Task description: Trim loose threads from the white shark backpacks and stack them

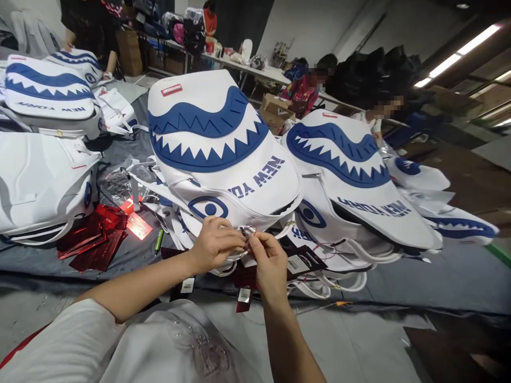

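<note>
— What's closest to us here?

— A white shirt front with a sparkly print (191,340), then two bare forearms reaching out. The left hand (213,243) and the right hand (270,263) meet at the lower edge of the white shark-face backpack (223,154).

— Holding what?

— Both sets of fingertips are pressed together, pinching a thin red loop of string (248,230) right at the bag's zipper end — the left seems to steady it, the right works it. A dark hang tag (303,261) lies just beside the right hand, probably strung on the same sort of cord.

— And around them?

— More shark backpacks (343,159) lean in a row, faces up, likely so each zipper is easy to reach. Red foil packets (96,239) and a green pen (158,240) lie left on the grey cloth-covered table (439,276). Behind — other people at long tables, cardboard boxes (275,111), strip lights (459,53).
</note>
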Available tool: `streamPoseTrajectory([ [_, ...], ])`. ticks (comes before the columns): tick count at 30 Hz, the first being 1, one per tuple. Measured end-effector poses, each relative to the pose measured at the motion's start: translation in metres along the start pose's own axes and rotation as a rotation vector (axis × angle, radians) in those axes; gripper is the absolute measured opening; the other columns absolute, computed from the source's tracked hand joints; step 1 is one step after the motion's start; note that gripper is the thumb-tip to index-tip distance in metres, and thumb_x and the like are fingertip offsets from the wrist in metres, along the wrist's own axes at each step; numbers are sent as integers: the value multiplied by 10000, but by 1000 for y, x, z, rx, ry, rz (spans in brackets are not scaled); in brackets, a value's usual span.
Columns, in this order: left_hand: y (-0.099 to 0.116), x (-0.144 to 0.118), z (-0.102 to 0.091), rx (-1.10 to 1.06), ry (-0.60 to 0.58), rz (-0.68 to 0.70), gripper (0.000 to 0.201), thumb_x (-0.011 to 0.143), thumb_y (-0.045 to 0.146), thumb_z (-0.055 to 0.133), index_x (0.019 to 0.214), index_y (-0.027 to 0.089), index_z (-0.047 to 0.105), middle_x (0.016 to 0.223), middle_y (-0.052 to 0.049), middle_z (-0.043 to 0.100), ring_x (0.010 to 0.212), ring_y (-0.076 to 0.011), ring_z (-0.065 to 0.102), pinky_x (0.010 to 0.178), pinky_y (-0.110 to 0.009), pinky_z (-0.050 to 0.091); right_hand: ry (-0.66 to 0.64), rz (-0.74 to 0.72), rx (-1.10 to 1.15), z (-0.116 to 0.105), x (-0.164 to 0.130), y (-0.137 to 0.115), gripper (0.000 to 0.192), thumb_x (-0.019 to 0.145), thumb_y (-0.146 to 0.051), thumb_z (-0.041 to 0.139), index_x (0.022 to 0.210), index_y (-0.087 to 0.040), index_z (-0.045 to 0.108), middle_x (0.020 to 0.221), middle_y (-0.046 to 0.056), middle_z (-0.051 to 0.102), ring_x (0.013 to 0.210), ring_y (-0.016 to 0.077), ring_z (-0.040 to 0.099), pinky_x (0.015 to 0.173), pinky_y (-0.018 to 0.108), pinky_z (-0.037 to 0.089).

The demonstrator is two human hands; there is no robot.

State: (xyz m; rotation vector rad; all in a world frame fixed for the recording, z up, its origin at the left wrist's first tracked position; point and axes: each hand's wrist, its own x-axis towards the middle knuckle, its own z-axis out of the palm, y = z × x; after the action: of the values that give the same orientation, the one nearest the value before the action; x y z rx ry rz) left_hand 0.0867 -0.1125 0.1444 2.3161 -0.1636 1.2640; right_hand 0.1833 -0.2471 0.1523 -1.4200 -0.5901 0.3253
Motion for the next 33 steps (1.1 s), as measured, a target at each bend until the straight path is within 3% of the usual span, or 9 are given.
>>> streamPoseTrajectory([
  [3, 0, 1, 2, -181, -7, -200, 187, 997, 328, 564, 937, 221, 704, 903, 14, 761, 904, -165, 585, 937, -377, 332, 24, 66, 96, 6, -2, 0, 312, 804, -474, 762, 810, -186, 641, 724, -20, 563, 633, 111, 467, 581, 229, 390],
  [6, 0, 0, 2, -89, -80, -237, 166, 991, 278, 560, 957, 222, 712, 815, 17, 745, 890, -177, 578, 960, -409, 294, 11, 143, 189, 9, -1, 1, 325, 747, -458, 803, 823, -190, 636, 738, -19, 574, 613, 105, 451, 556, 222, 371],
  [13, 1, -5, 4, -40, -225, -345, 149, 962, 241, 576, 950, 229, 724, 876, 7, 754, 939, -189, 560, 1010, -429, 268, 52, 69, 54, 13, -5, 8, 282, 774, -433, 761, 832, -180, 651, 818, 13, 644, 701, 141, 557, 684, 280, 476],
  [19, 3, -5, 15, -14, -237, -409, 117, 927, 217, 625, 919, 224, 741, 845, 3, 744, 956, -190, 563, 1024, -431, 251, 39, -26, -146, 5, -4, 9, 280, 769, -440, 715, 800, -168, 655, 780, 27, 652, 733, 177, 591, 687, 301, 488],
  [24, 0, -5, 22, 48, -341, -388, 137, 947, 303, 633, 996, 240, 743, 920, 8, 756, 1032, -186, 567, 1060, -440, 220, 125, 39, -207, -10, 0, 27, 383, 742, -493, 770, 905, -158, 685, 849, 28, 669, 770, 173, 593, 753, 312, 473],
  [33, 3, -3, 16, 32, -381, -422, 144, 923, 330, 682, 970, 196, 709, 928, 1, 750, 1098, -204, 545, 1114, -472, 189, 26, -14, -422, -19, 2, 25, 378, 740, -504, 745, 910, -172, 680, 923, 74, 695, 937, 291, 633, 964, 466, 466],
])
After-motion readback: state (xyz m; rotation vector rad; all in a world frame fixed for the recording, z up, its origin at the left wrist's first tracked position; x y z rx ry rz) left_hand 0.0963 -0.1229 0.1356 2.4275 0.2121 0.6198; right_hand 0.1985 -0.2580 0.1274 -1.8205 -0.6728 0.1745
